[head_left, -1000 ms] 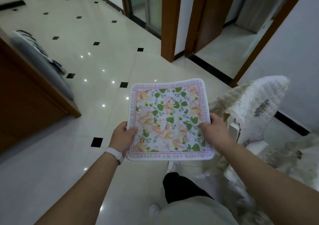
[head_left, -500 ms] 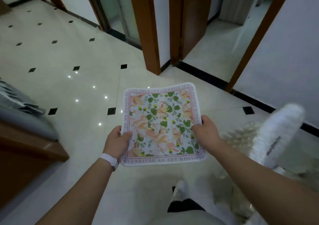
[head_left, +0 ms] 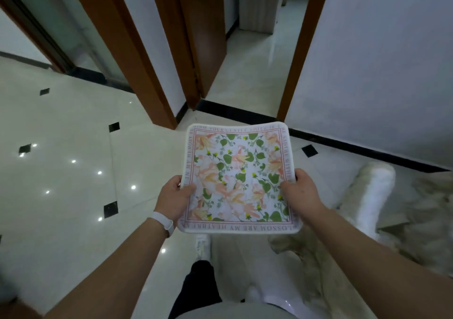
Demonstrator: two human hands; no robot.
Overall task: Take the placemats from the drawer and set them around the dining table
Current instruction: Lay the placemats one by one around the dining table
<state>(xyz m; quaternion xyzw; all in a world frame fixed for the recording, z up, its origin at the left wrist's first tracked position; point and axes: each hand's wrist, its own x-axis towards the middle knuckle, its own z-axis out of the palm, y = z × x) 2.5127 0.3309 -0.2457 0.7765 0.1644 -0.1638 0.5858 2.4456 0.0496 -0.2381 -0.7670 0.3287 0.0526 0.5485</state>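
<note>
A square floral placemat [head_left: 239, 179], white with pink flowers, green leaves and a lettered border, is held flat in front of me above the floor. My left hand [head_left: 172, 197] grips its left edge, thumb on top; a white band sits on that wrist. My right hand [head_left: 300, 191] grips its right edge the same way. Whether more mats lie under the top one cannot be told. No dining table or drawer is in view.
Glossy cream tiles with small black diamonds [head_left: 111, 209] cover the floor. Brown door frames [head_left: 137, 56] and an open doorway [head_left: 255, 56] stand ahead, a white wall [head_left: 380, 73] to the right. A chair under a white quilted cover [head_left: 370, 196] is at my right.
I have turned right and walked on: the wooden cabinet at the left left the view and the doorways came closer. Both hands kept the same hold on the placemat.
</note>
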